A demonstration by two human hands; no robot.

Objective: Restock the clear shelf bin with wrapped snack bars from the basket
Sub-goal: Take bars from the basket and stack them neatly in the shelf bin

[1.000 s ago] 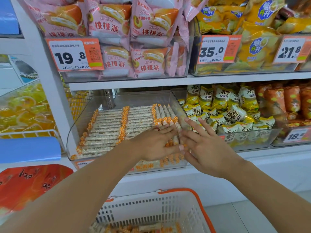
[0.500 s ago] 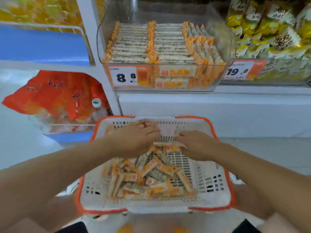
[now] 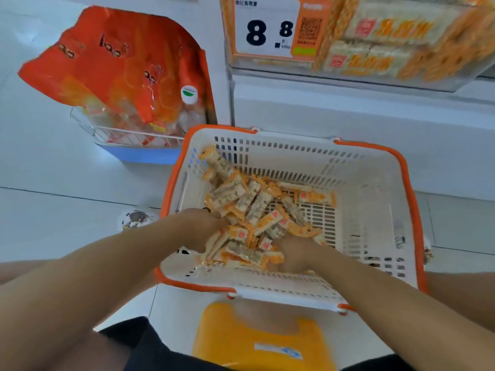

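Observation:
A white basket with an orange rim (image 3: 375, 204) sits on the floor below the shelf. A heap of wrapped snack bars (image 3: 257, 207) with orange ends lies in its left half. My left hand (image 3: 203, 228) digs into the near left of the heap, fingers buried among the bars. My right hand (image 3: 294, 253) digs into the near side of the heap, fingers hidden under the wrappers. Whether either hand grips bars is hidden. The clear shelf bin (image 3: 401, 73) with stacked bars and an 8.8 price tag (image 3: 267, 25) stands at the top right.
A wire rack (image 3: 128, 135) holding large orange snack bags (image 3: 120, 62) stands at the upper left on a blue base. A yellow stool (image 3: 257, 341) is under me, just in front of the basket. White floor tiles (image 3: 67, 210) lie to the left.
My hands left the shelf bin and dropped into the basket. My view tilted down from the shelves to the basket, and both hands have pushed deeper into the near side of the heap.

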